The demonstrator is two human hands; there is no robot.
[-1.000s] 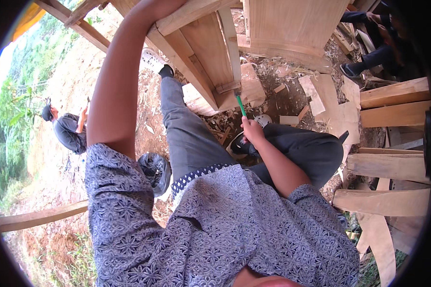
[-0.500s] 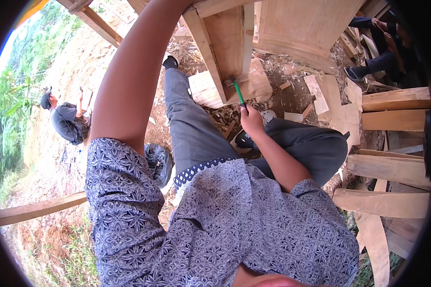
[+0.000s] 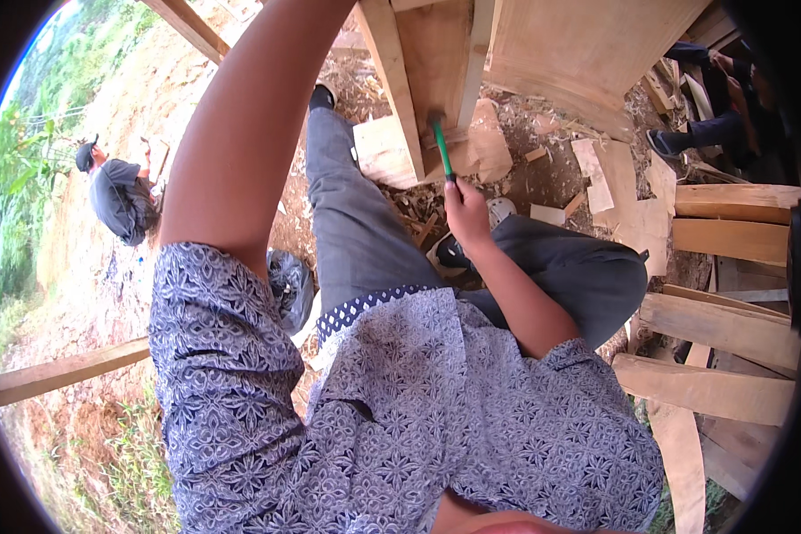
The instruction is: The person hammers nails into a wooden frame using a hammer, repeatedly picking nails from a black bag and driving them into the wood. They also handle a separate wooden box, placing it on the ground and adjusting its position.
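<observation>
My right hand (image 3: 468,214) is closed around the lower end of a hammer (image 3: 442,149) with a green handle. Its dark head is at the lower part of a wooden panel (image 3: 432,67) framed by side boards; whether it touches the wood I cannot tell. The frame's lower end stands by a pale wooden block (image 3: 384,153) on the ground. My left arm (image 3: 254,133) reaches up past the top edge beside the frame, so its hand is out of sight.
A broad wooden board (image 3: 587,53) stands at the upper right, near a seated person's legs (image 3: 707,133). Cut timbers (image 3: 721,322) are stacked at right. Offcuts and shavings litter the dirt. Another person (image 3: 120,196) squats at far left. A dark plastic bag (image 3: 291,289) lies beside my leg.
The hammer and my right hand have shifted slightly, and the head now sits a little higher against the panel. The whole view has also moved a little. My right hand keeps its grip.
</observation>
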